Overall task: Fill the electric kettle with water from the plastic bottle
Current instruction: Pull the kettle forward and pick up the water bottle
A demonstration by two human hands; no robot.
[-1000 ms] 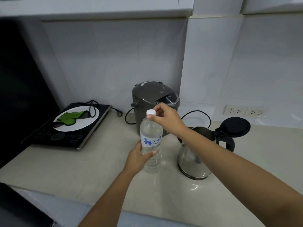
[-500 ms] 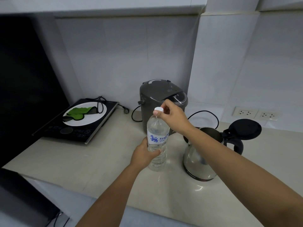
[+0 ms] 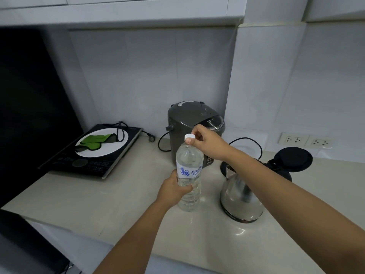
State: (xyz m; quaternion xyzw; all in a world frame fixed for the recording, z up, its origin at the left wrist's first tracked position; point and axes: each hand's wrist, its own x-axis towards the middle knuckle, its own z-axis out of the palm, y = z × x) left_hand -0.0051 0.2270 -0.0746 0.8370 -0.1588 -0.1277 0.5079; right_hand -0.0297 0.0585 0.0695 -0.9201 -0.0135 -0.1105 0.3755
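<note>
A clear plastic water bottle (image 3: 189, 165) with a blue-printed label stands upright on the beige counter (image 3: 98, 198). My left hand (image 3: 173, 187) grips its lower body. My right hand (image 3: 207, 142) pinches the white cap (image 3: 189, 137) on top of the bottle. Just right of the bottle sits the steel electric kettle (image 3: 240, 200), partly hidden behind my right forearm, with its black lid (image 3: 292, 158) flipped open to the back right.
A grey hot-water dispenser (image 3: 189, 123) stands behind the bottle with a black cord. At the left an induction cooker (image 3: 92, 167) carries a white plate (image 3: 102, 149) with green leaves. Wall sockets (image 3: 304, 140) are at the back right. The counter's front edge runs below my arms.
The head camera has tilted up a little, so everything sits lower in view. Both hands keep their hold on bottle and cap; the fingers on the cap have shifted slightly.
</note>
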